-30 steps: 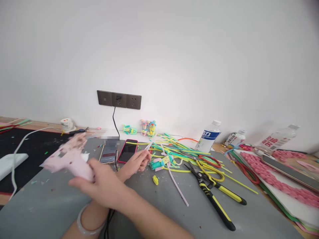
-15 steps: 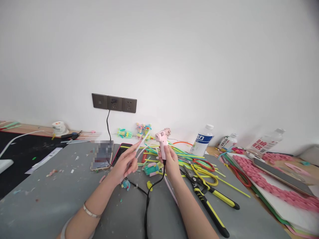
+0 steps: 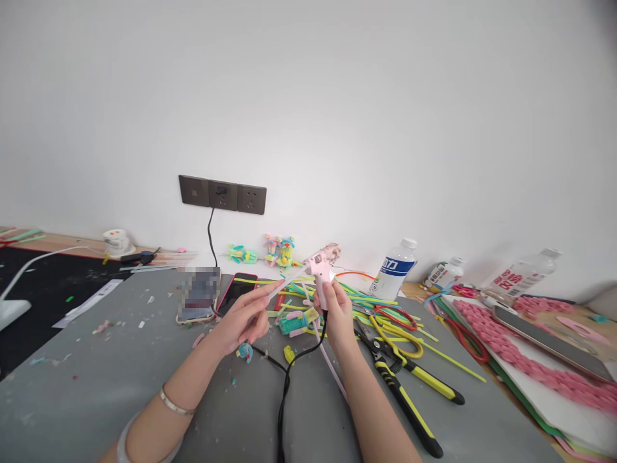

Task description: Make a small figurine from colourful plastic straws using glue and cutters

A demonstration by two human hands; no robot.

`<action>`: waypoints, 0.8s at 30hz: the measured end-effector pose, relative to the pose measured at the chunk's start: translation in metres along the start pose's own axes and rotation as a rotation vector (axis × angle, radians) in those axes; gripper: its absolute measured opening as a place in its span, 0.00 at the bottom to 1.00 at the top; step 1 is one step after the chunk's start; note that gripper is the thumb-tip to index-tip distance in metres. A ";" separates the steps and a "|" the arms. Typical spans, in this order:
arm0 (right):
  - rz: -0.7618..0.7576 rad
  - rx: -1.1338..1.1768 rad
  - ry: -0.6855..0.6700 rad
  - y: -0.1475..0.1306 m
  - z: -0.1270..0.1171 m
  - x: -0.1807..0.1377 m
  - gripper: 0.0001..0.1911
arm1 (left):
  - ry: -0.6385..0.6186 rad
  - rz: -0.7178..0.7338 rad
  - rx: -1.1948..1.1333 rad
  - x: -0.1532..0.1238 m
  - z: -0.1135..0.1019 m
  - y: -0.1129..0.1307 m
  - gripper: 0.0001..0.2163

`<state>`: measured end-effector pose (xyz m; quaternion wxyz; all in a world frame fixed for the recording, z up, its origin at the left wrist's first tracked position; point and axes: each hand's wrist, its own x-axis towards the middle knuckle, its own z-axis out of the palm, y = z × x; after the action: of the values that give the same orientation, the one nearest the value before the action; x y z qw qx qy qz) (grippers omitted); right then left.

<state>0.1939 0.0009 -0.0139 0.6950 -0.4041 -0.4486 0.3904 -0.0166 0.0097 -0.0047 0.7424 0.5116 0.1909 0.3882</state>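
Note:
My right hand (image 3: 334, 311) grips a pink hot glue gun (image 3: 321, 270) upright above the grey mat (image 3: 96, 386); its black cord (image 3: 289, 373) hangs down toward me. My left hand (image 3: 245, 315) pinches a thin white glue stick (image 3: 289, 283) whose far end meets the back of the gun. Just beyond both hands lies a heap of yellow, green and pink strips (image 3: 347, 302), with a small teal and yellow piece (image 3: 295, 320) among them.
Yellow-handled pliers (image 3: 409, 399) and yellow scissors (image 3: 400, 334) lie right of my right arm. Two phones (image 3: 200, 296) rest at the mat's back, under a wall socket (image 3: 222, 194). Water bottles (image 3: 395, 270) and a pink braided strip on white board (image 3: 530, 360) occupy the right.
My right hand swung the glue gun from the far left across to the middle. My left hand lifted the white stick and brought its end to the gun's back.

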 end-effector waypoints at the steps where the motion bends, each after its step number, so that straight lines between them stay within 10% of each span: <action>1: -0.006 -0.009 -0.001 -0.001 -0.001 0.000 0.21 | 0.003 0.007 -0.008 0.000 -0.001 0.000 0.25; 24: -0.199 -0.183 -0.015 -0.005 -0.007 0.000 0.19 | -0.018 -0.032 -0.066 0.001 -0.005 0.002 0.24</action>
<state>0.2014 -0.0027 -0.0111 0.6873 -0.4163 -0.5252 0.2802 -0.0203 0.0136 -0.0052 0.7666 0.4872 0.1794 0.3778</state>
